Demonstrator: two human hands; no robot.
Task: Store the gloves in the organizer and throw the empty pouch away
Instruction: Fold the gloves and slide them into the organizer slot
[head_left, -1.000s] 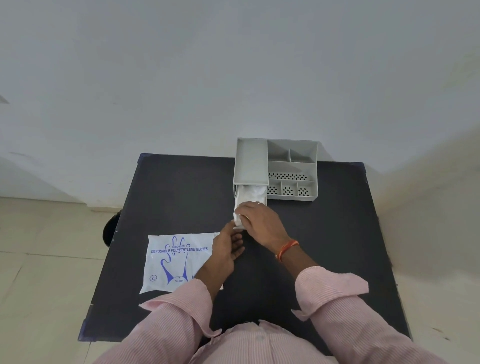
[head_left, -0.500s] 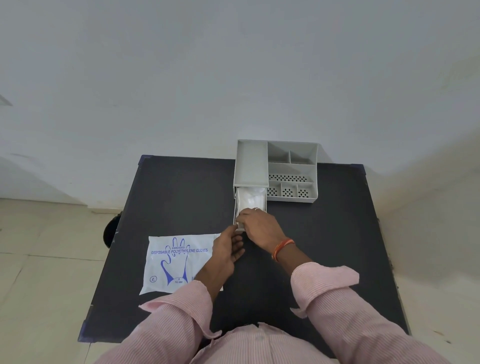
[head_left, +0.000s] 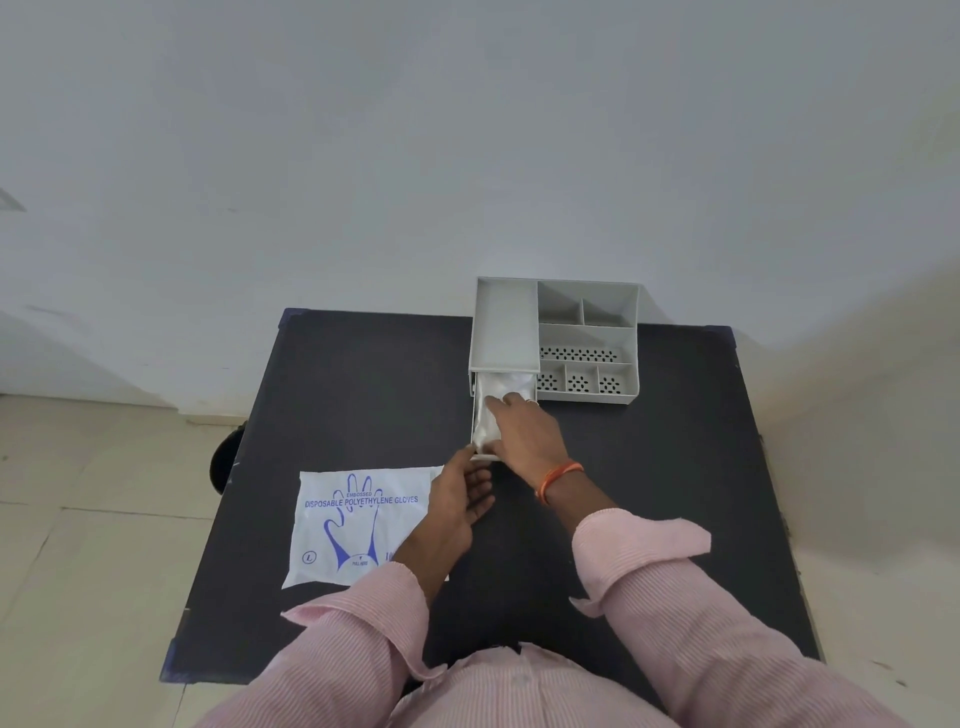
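Observation:
A grey organizer (head_left: 587, 312) stands at the far edge of the black table (head_left: 363, 395), its drawer (head_left: 475, 415) pulled out toward me. A wad of clear white gloves (head_left: 493, 410) lies in the drawer. My right hand (head_left: 524, 436) rests flat on the gloves, fingers spread and pressing them down. My left hand (head_left: 462, 493) touches the drawer's front edge with its fingertips. The flat white pouch (head_left: 358, 525) with blue glove print lies on the table to the left, partly under my left wrist.
The organizer's right half has several small compartments (head_left: 582, 382), some perforated. A dark round object (head_left: 226, 462) sits on the tiled floor beside the table's left edge. A white wall rises right behind the table.
My right hand has slid farther into the drawer, flattening the gloves that earlier bulged over its front. My left hand has stayed at the drawer's front.

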